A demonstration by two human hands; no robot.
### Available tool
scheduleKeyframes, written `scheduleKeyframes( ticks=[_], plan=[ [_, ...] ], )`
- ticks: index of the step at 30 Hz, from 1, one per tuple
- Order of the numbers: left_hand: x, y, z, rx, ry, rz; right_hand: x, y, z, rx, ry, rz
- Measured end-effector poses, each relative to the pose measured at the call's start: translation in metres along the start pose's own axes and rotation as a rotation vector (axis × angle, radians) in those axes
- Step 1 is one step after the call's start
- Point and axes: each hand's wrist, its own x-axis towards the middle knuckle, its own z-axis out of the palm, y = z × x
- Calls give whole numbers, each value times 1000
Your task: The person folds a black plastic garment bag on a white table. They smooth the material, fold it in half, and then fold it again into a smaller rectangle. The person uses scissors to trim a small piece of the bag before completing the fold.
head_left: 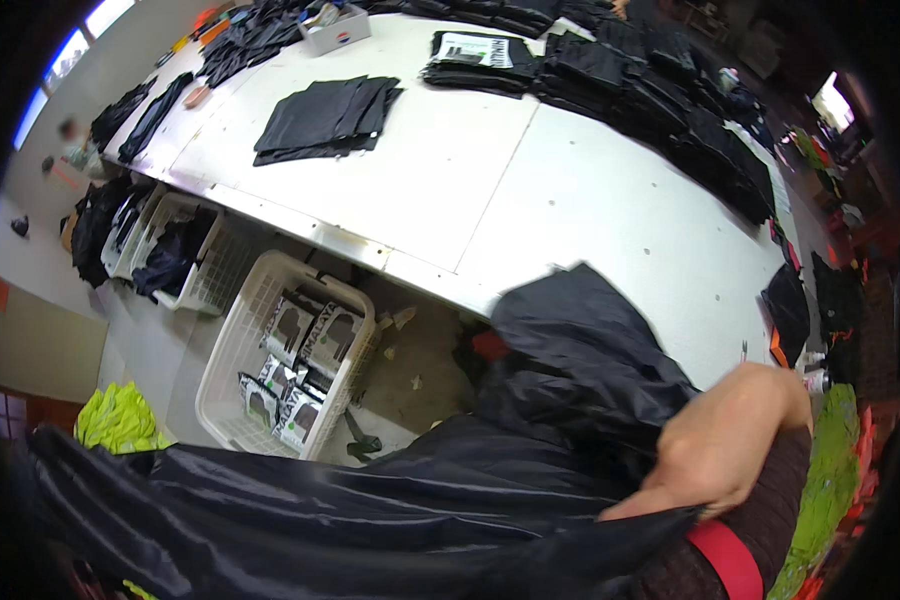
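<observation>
A large piece of shiny black fabric (300, 510), possibly a garment, stretches across the lower part of the head view, from the far left to my right hand (715, 435). The fingers of that hand are closed on the fabric's edge at the lower right. More of the black cloth (580, 350) bunches up against the near edge of the white table (590, 215). My left hand does not show; the fabric may cover it. A dark sleeve with a red band (727, 560) is by my right arm.
Under the table edge stands a white plastic basket (232, 350) with several packaged items. Other baskets (215, 265) hold dark cloth. On the table lie folded black garments (325, 118), stacked black packs (630, 90) and a grey box (335, 35). Hi-vis yellow cloth (120, 418) is at left.
</observation>
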Motion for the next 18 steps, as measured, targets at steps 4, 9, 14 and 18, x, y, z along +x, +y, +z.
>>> scheduleKeyframes(
  ticks=[4, 9, 14, 18],
  plan=[
    [61, 157, 84, -194, -369, 295, -36, -9, 74, 202, 344, -181],
    [92, 368, 144, -354, -572, 587, -114, 24, 59, -9, 720, 213],
    [122, 637, 279, -415, -544, 1007, -310, 75, -21, -660, 1297, 1745],
    [122, 629, 428, 63, -206, 1304, -450, 137, 10, -628, 1921, 1832]
  ],
)
